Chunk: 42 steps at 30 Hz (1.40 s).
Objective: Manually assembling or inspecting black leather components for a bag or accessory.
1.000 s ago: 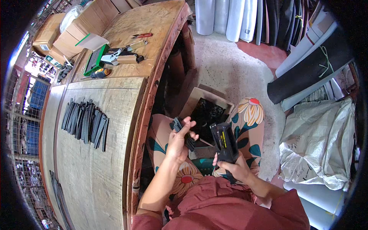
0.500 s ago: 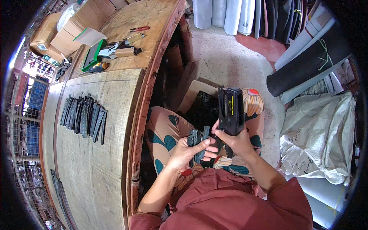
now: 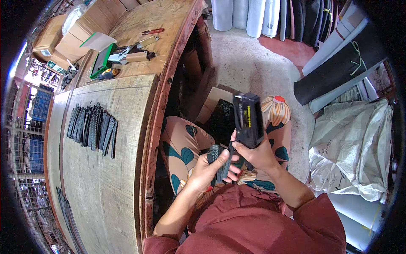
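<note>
At the lower centre of the frame, a bundle of ribbed black strips [image 3: 215,157] is gripped by the left hand [image 3: 202,172], the thumb laid across it and the other fingers partly spread. Just above and to the right, a black handheld tool [image 3: 249,120] is gripped by the right hand [image 3: 258,155]. Between the hands, whether a strip is also pinched by the right fingertips cannot be told. The step in hand is judged to be the singling out of a strip; for the next move, a firm hold and a light pinch would be called for. One tool and one held bundle are counted. On the workbench [image 3: 101,182] at left, one pile of short strips [image 3: 92,129] and one group of longer strips [image 3: 67,218] are seen, too tightly packed for counting; at right, one white sack [image 3: 349,148].
</note>
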Available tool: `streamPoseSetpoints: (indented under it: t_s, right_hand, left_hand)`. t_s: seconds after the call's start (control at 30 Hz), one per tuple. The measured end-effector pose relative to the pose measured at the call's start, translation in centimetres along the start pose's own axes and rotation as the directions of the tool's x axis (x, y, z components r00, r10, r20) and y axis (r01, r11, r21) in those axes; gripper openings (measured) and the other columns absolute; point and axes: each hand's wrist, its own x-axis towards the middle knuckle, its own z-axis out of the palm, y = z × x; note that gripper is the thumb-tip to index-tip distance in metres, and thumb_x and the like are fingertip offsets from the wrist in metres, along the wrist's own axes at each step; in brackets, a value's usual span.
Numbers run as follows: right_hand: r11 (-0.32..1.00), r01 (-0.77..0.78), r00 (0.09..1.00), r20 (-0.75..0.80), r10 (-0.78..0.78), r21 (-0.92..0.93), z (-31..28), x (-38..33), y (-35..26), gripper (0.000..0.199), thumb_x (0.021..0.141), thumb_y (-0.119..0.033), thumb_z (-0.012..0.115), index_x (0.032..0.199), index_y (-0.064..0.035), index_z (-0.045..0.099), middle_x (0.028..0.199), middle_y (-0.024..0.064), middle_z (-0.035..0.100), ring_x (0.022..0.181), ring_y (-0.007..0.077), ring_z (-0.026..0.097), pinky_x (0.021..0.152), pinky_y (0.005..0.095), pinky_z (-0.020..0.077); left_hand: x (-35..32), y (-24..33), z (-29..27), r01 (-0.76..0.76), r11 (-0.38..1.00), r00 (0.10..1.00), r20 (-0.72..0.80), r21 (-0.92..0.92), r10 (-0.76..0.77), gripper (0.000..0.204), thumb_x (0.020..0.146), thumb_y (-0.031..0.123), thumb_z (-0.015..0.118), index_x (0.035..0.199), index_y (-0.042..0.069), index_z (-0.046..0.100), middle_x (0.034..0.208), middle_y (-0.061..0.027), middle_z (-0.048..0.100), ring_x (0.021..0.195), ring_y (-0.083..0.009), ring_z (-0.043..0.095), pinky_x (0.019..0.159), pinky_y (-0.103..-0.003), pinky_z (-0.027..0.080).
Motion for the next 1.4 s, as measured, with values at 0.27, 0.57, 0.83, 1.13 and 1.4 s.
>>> streamPoseSetpoints:
  t_s: [0.27, 0.57, 0.83, 1.13, 1.4]
  right_hand:
    - [0.977, 0.191, 0.972, -0.16, -0.174, 0.096, -1.1, 1.3, 0.5, 0.019, 0.077, 0.004, 0.065, 0.094, -0.0022, 0.06, 0.087, 0.0017, 0.062, 0.082, 0.0088, 0.058, 0.074, 0.0244, 0.047]
    - [0.975, 0.214, 0.957, -0.216, -0.195, 0.064, -0.7, 0.6, 1.1, 0.019, 0.078, 0.006, 0.063, 0.094, -0.0018, 0.058, 0.088, 0.0017, 0.061, 0.081, 0.0085, 0.057, 0.072, 0.0227, 0.0467]
    - [0.965, 0.257, 0.96, -0.097, -0.262, -0.059, 0.4, -1.6, 1.2, 0.022, 0.078, 0.007, 0.062, 0.097, 0.0006, 0.056, 0.088, 0.004, 0.061, 0.083, 0.0117, 0.059, 0.076, 0.0255, 0.0471]
    - [0.905, 0.415, 0.908, 0.108, -0.406, -0.089, 0.0, -0.7, 0.7, 0.031, 0.075, 0.005, 0.062, 0.103, -0.0026, 0.052, 0.097, 0.0067, 0.056, 0.093, 0.0175, 0.057, 0.083, 0.028, 0.0433]
    - [0.891, 0.425, 0.903, 0.146, -0.405, -0.16, -0.2, -0.4, 2.2, 0.032, 0.073, 0.006, 0.063, 0.102, -0.004, 0.053, 0.091, 0.0052, 0.057, 0.082, 0.0138, 0.057, 0.074, 0.0245, 0.0446]
  left_hand:
    - [-0.9, -2.0, -2.4, 0.375, 0.692, 0.911, 0.384, -0.617, -0.151, 0.037, 0.098, 0.035, 0.041, 0.103, 0.002, 0.056, 0.063, -0.0028, 0.046, 0.035, -0.0037, 0.032, 0.031, -0.016, 0.025]
    - [-1.0, -2.4, -2.1, 0.165, 0.68, 0.96, 0.275, -0.714, 0.055, 0.02, 0.096, 0.023, 0.049, 0.1, 0.005, 0.058, 0.091, -0.0014, 0.052, 0.041, -0.0006, 0.03, 0.037, -0.015, 0.027]
    - [-0.1, 1.4, 0.5, -0.309, 0.884, 0.945, -0.221, -0.35, 0.243, 0.018, 0.086, 0.016, 0.066, 0.098, 0.003, 0.062, 0.05, 0.0059, 0.044, 0.035, -0.0029, 0.029, 0.038, -0.02, 0.023]
    - [0.7, 3.0, 0.5, -0.256, 0.951, 0.902, -0.397, -0.172, 0.171, 0.014, 0.08, 0.013, 0.072, 0.083, 0.002, 0.065, 0.052, 0.0034, 0.051, 0.034, -0.0023, 0.032, 0.035, -0.019, 0.023]
    - [0.8, 2.5, 0.6, -0.213, 0.965, 0.924, -0.353, -0.15, 0.149, 0.016, 0.079, 0.012, 0.073, 0.086, 0.0, 0.065, 0.054, 0.0017, 0.053, 0.035, -0.0032, 0.035, 0.035, -0.02, 0.025]
